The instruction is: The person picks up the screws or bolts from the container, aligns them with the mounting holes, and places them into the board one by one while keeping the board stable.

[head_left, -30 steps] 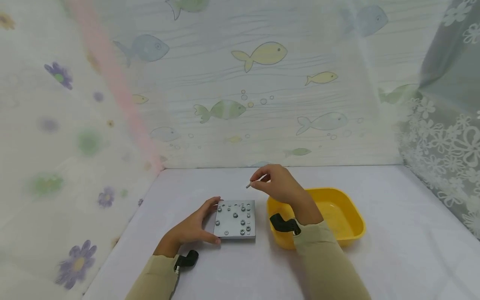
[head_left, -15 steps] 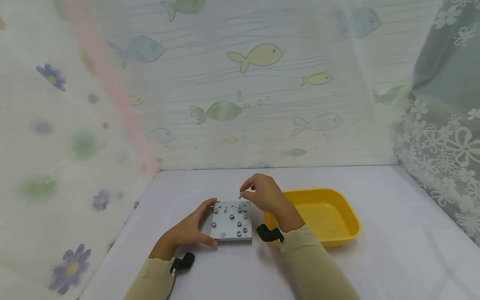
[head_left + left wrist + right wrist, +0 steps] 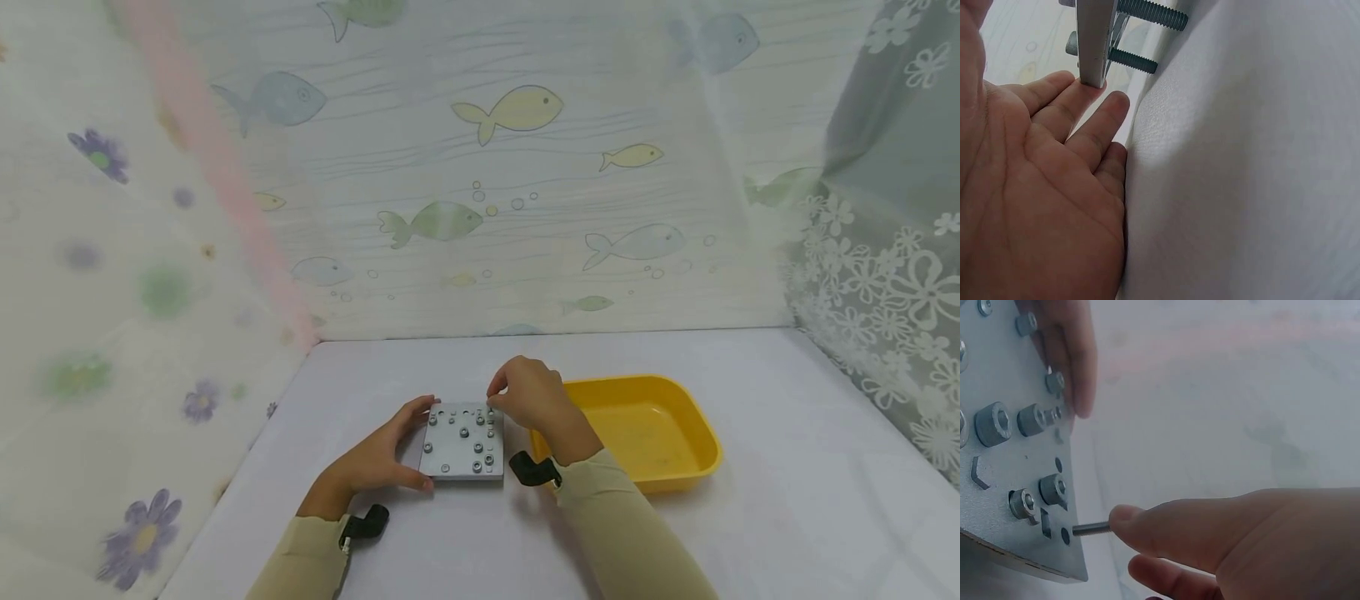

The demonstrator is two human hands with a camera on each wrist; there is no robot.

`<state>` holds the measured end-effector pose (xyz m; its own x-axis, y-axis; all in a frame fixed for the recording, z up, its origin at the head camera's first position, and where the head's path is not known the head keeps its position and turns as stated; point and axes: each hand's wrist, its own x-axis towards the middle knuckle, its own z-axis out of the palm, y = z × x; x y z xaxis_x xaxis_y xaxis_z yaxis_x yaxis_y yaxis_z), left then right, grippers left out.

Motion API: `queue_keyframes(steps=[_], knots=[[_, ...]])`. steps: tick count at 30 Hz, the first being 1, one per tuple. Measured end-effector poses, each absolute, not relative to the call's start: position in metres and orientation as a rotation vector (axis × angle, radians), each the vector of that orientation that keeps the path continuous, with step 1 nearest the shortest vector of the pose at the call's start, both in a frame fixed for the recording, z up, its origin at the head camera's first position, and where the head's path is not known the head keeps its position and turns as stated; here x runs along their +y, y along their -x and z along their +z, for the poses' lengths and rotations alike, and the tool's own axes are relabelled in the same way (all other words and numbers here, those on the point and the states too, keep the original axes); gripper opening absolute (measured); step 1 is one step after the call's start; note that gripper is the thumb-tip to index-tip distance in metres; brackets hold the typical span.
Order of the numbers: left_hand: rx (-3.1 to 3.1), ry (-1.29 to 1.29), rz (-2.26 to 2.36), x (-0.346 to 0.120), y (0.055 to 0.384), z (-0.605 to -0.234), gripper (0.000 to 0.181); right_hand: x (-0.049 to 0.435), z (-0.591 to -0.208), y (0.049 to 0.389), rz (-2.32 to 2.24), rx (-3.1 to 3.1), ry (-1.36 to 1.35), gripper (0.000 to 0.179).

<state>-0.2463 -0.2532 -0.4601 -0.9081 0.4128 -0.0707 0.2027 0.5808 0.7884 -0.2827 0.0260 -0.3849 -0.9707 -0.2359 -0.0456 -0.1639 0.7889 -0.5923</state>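
Observation:
A square silver metal plate with several socket-head screws and some open holes stands raised over the white table. My left hand holds it at its left side, thumb at the near edge and fingers at the far edge. Threaded screw shanks stick out beneath the plate in the left wrist view. With thumb and fingertips, my right hand pinches a thin metal pin over the plate's far right corner. The pin's tip is right at a round hole near the plate's edge.
A yellow plastic tray stands right of the plate, partly behind the right forearm. Each wrist carries a black camera mount. Patterned curtains enclose the table at the back and sides.
My right hand has come left and down with the pin, from above the table behind the plate to the plate's far right corner. The left hand keeps its hold on the plate.

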Motion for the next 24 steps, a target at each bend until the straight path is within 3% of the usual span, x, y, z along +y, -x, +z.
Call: queue_keyframes(steps=[24], knots=[[2.538, -0.526, 1.285, -0.2533, 0.2447, -0.4591, 0.125, 0.0243, -0.3914, 0.2831, -0.849, 2.893, 0.387, 0.004]])
